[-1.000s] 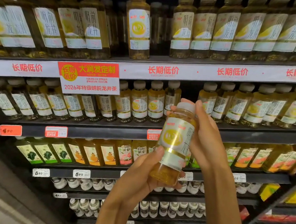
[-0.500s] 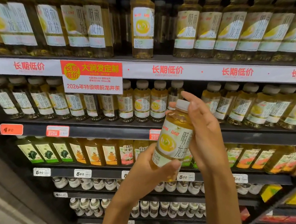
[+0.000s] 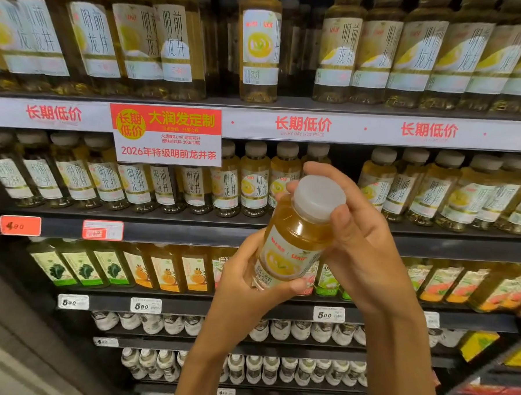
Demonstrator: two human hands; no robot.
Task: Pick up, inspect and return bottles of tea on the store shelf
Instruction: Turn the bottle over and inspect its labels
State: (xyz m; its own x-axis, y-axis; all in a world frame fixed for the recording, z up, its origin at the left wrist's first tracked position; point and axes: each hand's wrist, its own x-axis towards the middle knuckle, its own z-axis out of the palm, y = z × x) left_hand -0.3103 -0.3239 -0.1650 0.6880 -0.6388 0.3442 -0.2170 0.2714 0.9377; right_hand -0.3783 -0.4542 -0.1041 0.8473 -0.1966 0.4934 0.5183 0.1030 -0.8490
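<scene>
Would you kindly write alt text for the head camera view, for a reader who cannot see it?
Two hands hold a bottle of yellow tea tilted in front of store shelves: the left hand grips its base, the right hand holds its neck beside the white cap. Behind stand rows of similar tea bottles, and a red and white sign hangs on a shelf edge.

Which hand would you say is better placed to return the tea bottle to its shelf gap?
Probably the right hand: it grips the tea bottle near its cap, just below the gap; the left hand only cups the base.
</scene>
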